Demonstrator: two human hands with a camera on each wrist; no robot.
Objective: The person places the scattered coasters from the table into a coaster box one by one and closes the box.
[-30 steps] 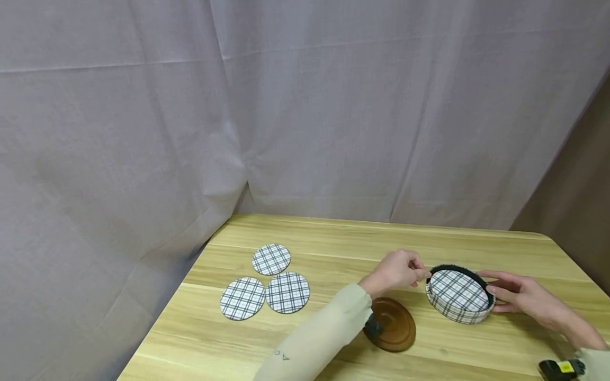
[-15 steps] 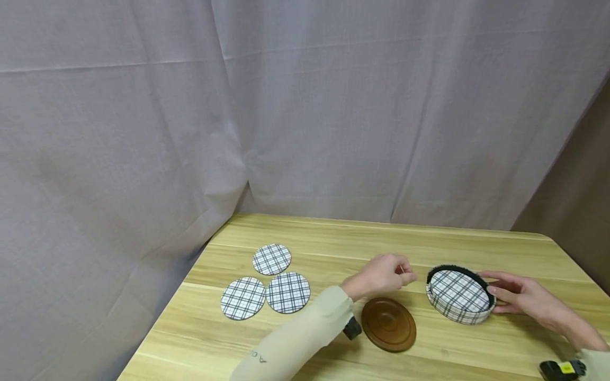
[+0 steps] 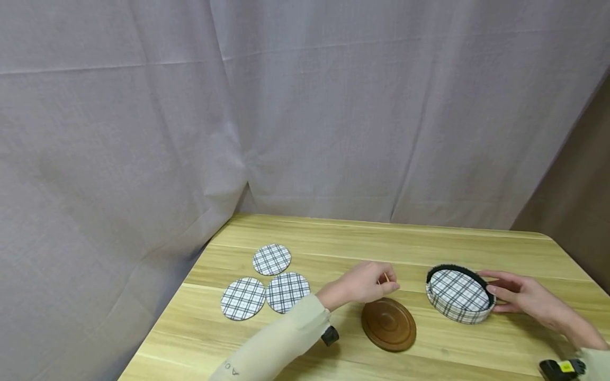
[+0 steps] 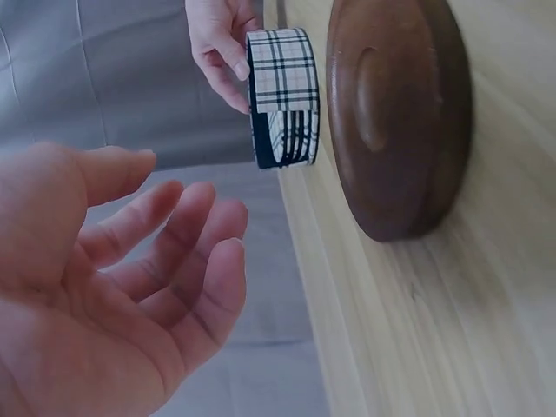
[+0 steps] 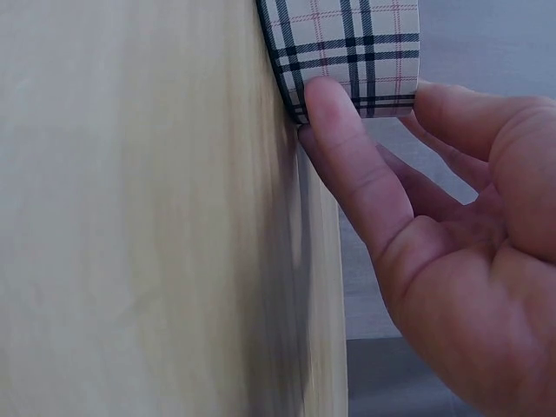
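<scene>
I count three loose coasters [image 3: 242, 298], one clipped by the left sleeve [image 3: 271, 341]; one wooden disc [image 3: 388, 325]; one plaid holder [image 3: 458, 314] right of it, anything under its inner coaster [image 3: 459, 290] hidden. Left hand [image 3: 369, 283] near disc, thumb and fingers apart. Right hand [image 3: 526, 299] clamped on holder, some fingertips hidden.

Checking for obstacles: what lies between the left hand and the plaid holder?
In the head view, only bare table shows between the left hand and plaid holder.

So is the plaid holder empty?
Not empty: in the head view, a plaid coaster lies inside the holder; how full, cannot tell.
</scene>
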